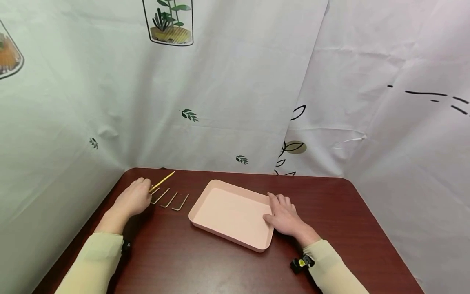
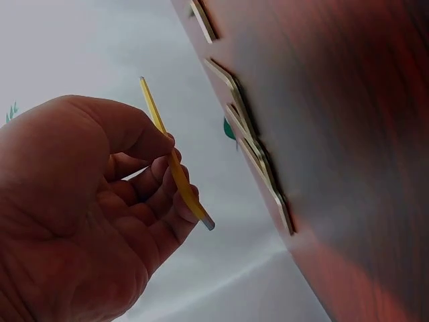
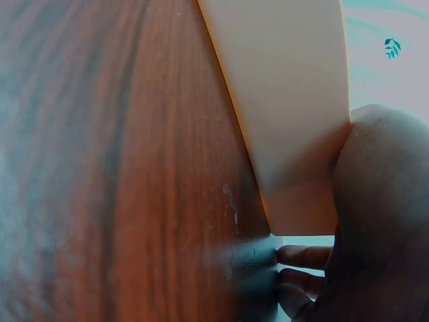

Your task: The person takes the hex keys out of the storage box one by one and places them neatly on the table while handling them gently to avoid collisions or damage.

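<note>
My left hand [image 1: 133, 198] pinches a yellow hex key [image 2: 179, 176] between thumb and fingers, raised off the table at the left. One short bent end points out past the fingertips in the left wrist view. Close to that hand, several L-shaped metal hex keys [image 1: 182, 202] lie in a slanted row on the table. To their right sits a shallow pink tray [image 1: 229, 214], its inside bare. My right hand [image 1: 284, 217] grips the tray's right rim, thumb over the inner side and the other fingers outside; part of the fingers is hidden in the right wrist view.
The dark red-brown table [image 1: 176, 253] has rounded far corners. White curtain [image 1: 235, 102] with printed plants hangs along its back and both sides. Small black wrist cameras [image 1: 302, 263] are strapped below the sleeves.
</note>
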Action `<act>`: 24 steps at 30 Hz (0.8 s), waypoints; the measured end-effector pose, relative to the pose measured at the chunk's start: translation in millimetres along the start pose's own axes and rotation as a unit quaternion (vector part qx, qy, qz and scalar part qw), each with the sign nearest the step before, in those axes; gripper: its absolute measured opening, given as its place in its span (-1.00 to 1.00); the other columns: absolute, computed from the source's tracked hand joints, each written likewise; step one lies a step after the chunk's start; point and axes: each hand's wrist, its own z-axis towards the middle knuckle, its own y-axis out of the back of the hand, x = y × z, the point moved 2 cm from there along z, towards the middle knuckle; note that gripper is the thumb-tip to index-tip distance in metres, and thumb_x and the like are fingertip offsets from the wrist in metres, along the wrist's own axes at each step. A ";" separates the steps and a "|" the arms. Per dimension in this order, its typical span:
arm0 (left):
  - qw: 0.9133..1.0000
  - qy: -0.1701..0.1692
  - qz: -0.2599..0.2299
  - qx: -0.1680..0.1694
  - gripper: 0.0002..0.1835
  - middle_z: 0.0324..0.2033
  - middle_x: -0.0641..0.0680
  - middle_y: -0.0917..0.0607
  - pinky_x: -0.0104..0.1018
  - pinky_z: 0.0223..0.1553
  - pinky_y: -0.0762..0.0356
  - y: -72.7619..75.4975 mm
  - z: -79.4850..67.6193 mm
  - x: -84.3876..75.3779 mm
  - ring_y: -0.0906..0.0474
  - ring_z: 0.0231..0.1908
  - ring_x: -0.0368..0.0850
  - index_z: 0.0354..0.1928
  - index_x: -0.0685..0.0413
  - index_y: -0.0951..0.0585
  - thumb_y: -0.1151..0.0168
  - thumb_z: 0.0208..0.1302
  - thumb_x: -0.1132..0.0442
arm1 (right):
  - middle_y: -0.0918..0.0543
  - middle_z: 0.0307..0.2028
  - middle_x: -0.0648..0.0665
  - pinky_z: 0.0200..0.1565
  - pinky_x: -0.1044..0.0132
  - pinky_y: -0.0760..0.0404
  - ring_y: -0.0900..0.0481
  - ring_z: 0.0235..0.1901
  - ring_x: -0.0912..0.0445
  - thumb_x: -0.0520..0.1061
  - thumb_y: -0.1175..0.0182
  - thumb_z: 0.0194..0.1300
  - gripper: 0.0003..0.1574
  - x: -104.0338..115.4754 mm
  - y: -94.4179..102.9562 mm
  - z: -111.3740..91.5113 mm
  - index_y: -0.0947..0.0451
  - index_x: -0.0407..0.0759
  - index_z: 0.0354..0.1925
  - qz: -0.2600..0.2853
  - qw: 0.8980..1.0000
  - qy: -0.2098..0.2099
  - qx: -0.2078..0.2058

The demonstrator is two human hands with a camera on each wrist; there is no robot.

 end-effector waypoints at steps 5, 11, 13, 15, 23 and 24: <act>1.000 0.016 -0.003 0.008 -0.87 -0.35 0.21 -0.48 0.15 -0.23 -0.52 1.6 -2.9 9.1 -0.47 -0.33 0.16 -0.27 0.28 -0.48 -0.26 0.28 0.51 | -0.44 0.35 -0.43 0.25 -0.45 -0.31 -0.31 0.33 -0.40 0.08 -0.31 0.40 0.04 -1.4 -0.9 0.9 -0.23 -0.33 0.65 0.002 1.000 -0.001 0.000; 0.999 0.032 0.000 0.011 -0.91 -0.37 0.22 -0.47 0.14 -0.24 -0.52 3.6 -4.9 16.6 -0.47 -0.35 0.16 -0.30 0.28 -0.47 -0.19 0.30 0.53 | -0.44 0.35 -0.43 0.25 -0.45 -0.31 -0.32 0.33 -0.40 0.08 -0.32 0.40 0.05 -0.8 -0.6 1.0 -0.23 -0.33 0.65 -0.001 1.000 0.000 -0.002; 0.999 0.037 0.003 0.012 -0.91 -0.37 0.23 -0.47 0.15 -0.24 -0.53 3.7 -5.1 19.1 -0.47 -0.35 0.18 -0.30 0.29 -0.47 -0.18 0.29 0.53 | -0.45 0.34 -0.43 0.24 -0.45 -0.31 -0.32 0.33 -0.39 0.07 -0.32 0.41 0.04 -1.5 -0.9 0.9 -0.23 -0.33 0.65 -0.001 1.000 0.000 -0.003; 0.999 0.040 0.006 0.013 -0.91 -0.36 0.24 -0.47 0.17 -0.24 -0.53 3.3 -5.0 21.5 -0.48 -0.35 0.19 -0.29 0.30 -0.46 -0.17 0.29 0.53 | -0.44 0.34 -0.43 0.24 -0.45 -0.31 -0.32 0.33 -0.39 0.06 -0.31 0.42 0.03 -1.8 -1.1 0.6 -0.23 -0.33 0.65 -0.002 1.000 0.001 -0.003; 0.999 0.048 0.007 0.024 -0.90 -0.34 0.29 -0.48 0.19 -0.23 -0.51 -2.0 -4.0 35.0 -0.48 -0.34 0.24 -0.27 0.33 -0.45 -0.19 0.29 0.53 | -0.43 0.35 -0.44 0.26 -0.45 -0.31 -0.32 0.33 -0.40 0.04 -0.31 0.42 0.02 1.3 2.7 -1.9 -0.22 -0.35 0.65 -0.001 1.000 -0.002 0.004; 0.998 0.049 0.008 0.026 -0.90 -0.34 0.30 -0.48 0.20 -0.23 -0.52 -2.6 -4.2 37.2 -0.48 -0.33 0.24 -0.28 0.33 -0.45 -0.19 0.29 0.52 | -0.43 0.35 -0.44 0.26 -0.45 -0.31 -0.31 0.33 -0.40 0.04 -0.31 0.43 0.02 2.0 3.2 -1.8 -0.22 -0.35 0.65 0.000 1.000 -0.002 0.006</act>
